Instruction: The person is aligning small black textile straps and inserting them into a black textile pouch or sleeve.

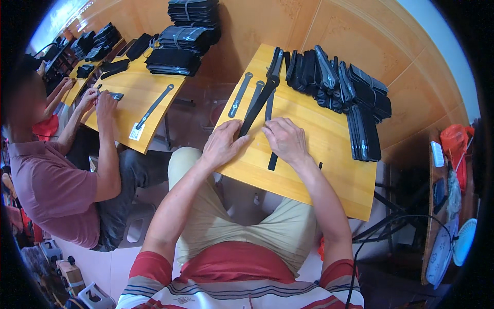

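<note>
My left hand (225, 142) is on the near end of a long black strap (261, 103), its thumb and fingers closed about the edge. That strap runs away from me, slanting over the others. The curled fingers of my right hand (286, 140) press on a second, dark strap (269, 109), and a black strap end (272, 161) sticks out below the hand; whether these are one piece is hidden. Grey straps with slotted round ends, one at the left (240, 95) and one beside it (256, 92), lie flat on the yellow wooden table (329, 177).
Bundles of folded black straps (327, 77) crowd the table's back right, with an upright-lying bundle (364, 134) nearer. On my left a co-worker (56, 180) sits at another table (146, 95) with stacked straps (177, 56). A shelf (428, 242) with a red bag (455, 144) stands right.
</note>
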Tool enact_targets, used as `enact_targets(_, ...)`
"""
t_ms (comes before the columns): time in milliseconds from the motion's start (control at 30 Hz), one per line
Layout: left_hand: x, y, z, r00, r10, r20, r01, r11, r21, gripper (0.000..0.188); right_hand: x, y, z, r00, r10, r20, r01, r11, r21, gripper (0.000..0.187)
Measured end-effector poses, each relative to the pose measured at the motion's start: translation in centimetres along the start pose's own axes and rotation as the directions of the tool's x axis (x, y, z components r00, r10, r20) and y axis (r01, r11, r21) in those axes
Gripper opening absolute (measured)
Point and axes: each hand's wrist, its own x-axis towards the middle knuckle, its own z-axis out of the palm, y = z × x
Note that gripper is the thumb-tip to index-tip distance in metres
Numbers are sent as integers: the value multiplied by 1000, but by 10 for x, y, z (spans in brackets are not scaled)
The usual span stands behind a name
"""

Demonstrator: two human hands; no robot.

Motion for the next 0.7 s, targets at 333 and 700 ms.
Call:
enact_targets(333, 1, -4, 0, 1000, -12, 0, 12, 996, -83, 41, 0, 9, 12, 997, 44, 56, -46, 999, 20, 13)
enact_targets(700, 1, -14, 1, 994, -89, 61, 103, 949, -299, 35, 0, 13, 9, 987, 150, 54, -150, 989, -6, 13)
